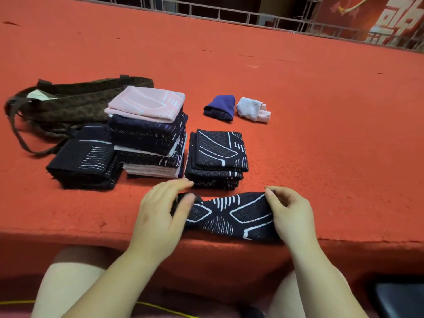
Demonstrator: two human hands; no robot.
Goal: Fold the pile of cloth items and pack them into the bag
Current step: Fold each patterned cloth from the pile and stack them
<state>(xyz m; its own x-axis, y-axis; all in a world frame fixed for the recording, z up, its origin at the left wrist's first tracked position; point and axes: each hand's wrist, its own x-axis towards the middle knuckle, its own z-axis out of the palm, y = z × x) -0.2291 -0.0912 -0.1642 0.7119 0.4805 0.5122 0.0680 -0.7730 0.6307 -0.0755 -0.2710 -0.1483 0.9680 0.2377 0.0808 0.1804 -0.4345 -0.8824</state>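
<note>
Both hands point(160, 216) point(290, 214) pinch the black cloth point(234, 214).

A red carpeted platform point(298, 99) bears folded cloth stacks point(146, 131), a brown bag point(68, 104) and two bundled cloths point(236, 108).

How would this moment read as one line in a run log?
step: folding | left hand and right hand: grip ends of black white-patterned cloth | three folded stacks behind | brown fabric bag: not yet packed
</note>
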